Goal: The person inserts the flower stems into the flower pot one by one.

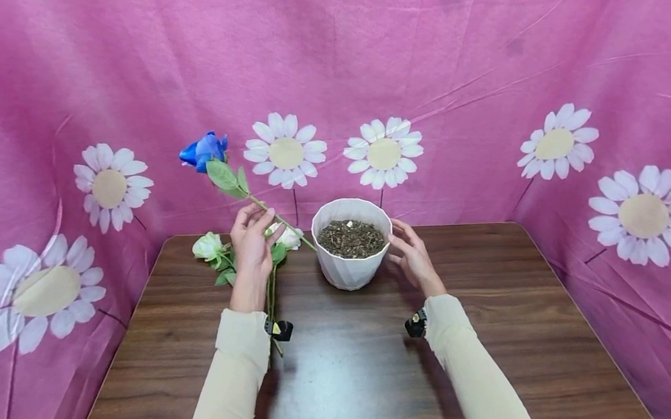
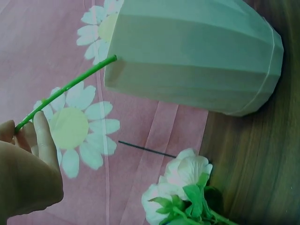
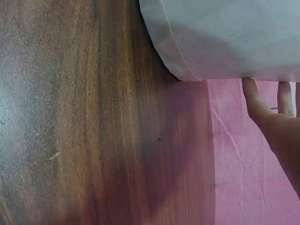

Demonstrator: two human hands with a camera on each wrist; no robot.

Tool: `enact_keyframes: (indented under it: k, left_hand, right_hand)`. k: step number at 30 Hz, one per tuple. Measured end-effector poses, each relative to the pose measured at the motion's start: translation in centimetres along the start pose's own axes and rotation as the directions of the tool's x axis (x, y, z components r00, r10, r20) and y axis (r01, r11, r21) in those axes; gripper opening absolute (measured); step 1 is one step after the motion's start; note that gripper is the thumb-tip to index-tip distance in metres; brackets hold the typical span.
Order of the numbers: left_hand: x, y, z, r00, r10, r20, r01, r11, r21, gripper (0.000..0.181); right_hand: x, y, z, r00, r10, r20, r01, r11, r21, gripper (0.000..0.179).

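Blue rose (image 1: 206,151) is in my L hand (image 1: 251,237) rn, thumb + fingers clamped on the stem (image 2: 86,76). Bloom's up and left of the fingertips, w/ leaves just above them. Bare stem end slants down to the right of those fingers, right by the side of the white faceted pot (image 1: 349,271); can't tell if they're touching tbh. Pot's standing between my 2 hands w/ dark soil (image 1: 350,238) inside. R hand (image 1: 414,259) has its fingers apart, tips resting on the pot's outer wall. White roses (image 1: 208,246) w/ green leaves are lying on the wood-grain table (image 1: 513,327) near my L fingers, stems running down past the wrist. Pink daisy-print cloth (image 1: 446,40) hangs beyond both hands, fyi.
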State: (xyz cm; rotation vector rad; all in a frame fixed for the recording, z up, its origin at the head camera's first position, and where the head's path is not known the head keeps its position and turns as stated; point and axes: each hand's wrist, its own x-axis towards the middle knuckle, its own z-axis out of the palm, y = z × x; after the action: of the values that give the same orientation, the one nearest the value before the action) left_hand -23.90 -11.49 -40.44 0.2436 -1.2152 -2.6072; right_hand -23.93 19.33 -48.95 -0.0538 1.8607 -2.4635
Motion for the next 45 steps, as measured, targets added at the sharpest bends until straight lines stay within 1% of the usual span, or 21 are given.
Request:
enact_keyframes:
  k: [5, 9, 11, 14, 18, 23, 27, 30, 35, 43, 45]
  left_hand:
    - [0.5, -0.6, 1.0, 1.000, -0.011, -0.003, 0.011, 1.000, 0.022, 0.021]
    - [0.7, -0.9, 1.7, 1.000, 0.001, -0.004, -0.001, 0.998, 0.059, 0.018]
    - [0.8, -0.9, 2.1, 1.000, 0.011, 0.003, -0.011, 0.997, 0.079, 0.016]
    - [0.9, -0.8, 2.7, 0.999, 0.018, 0.027, -0.020, 0.995, 0.098, 0.017]
    - [1.1, -0.9, 3.3, 0.999, 0.011, 0.041, -0.015, 0.996, 0.090, 0.017]
    - [1.2, -1.5, 3.8, 0.999, -0.001, 0.032, -0.001, 0.998, 0.069, 0.017]
    - [1.5, -2.0, 4.0, 1.000, 0.018, 0.012, -0.019, 0.997, 0.072, 0.018]
    - [1.6, -2.4, 4.1, 0.999, 0.041, -0.003, -0.040, 0.995, 0.086, 0.008]
    - [1.8, -3.0, 4.4, 0.999, 0.053, -0.005, -0.052, 0.992, 0.111, 0.029]
    - [2.3, -3.9, 5.2, 0.998, 0.046, 0.035, -0.050, 0.988, 0.149, 0.031]
    - [2.5, -4.2, 5.4, 0.998, 0.051, 0.043, -0.057, 0.985, 0.166, 0.028]
  right_hand:
    - [0.1, 0.2, -0.1, 1.000, -0.003, -0.001, 0.003, 1.000, 0.003, 0.050]
    - [-0.1, 0.2, 0.0, 1.000, -0.010, 0.001, 0.010, 1.000, 0.012, 0.050]
    - [-0.2, 0.2, 0.1, 1.000, -0.015, 0.000, 0.015, 1.000, 0.018, 0.050]
    - [-0.3, 0.1, 0.1, 1.000, -0.019, 0.000, 0.019, 1.000, 0.020, 0.050]
    - [-0.1, 0.0, 0.0, 1.000, -0.018, 0.003, 0.018, 1.000, 0.016, 0.050]
    - [-0.1, 0.2, -0.1, 1.000, -0.017, 0.005, 0.017, 1.000, 0.013, 0.051]
    - [-0.1, 0.2, -0.1, 1.000, -0.019, 0.008, 0.019, 1.000, 0.022, 0.051]
    - [-0.1, 0.2, -0.1, 1.000, -0.019, 0.006, 0.019, 1.000, 0.024, 0.051]
    - [-0.2, 0.2, -0.2, 1.000, -0.009, 0.002, 0.009, 1.000, 0.016, 0.051]
    - [-0.1, 0.2, -0.2, 1.000, -0.015, 0.006, 0.014, 0.999, 0.032, 0.052]
    - [-0.1, 0.2, -0.2, 1.000, -0.019, 0.004, 0.019, 0.999, 0.032, 0.052]
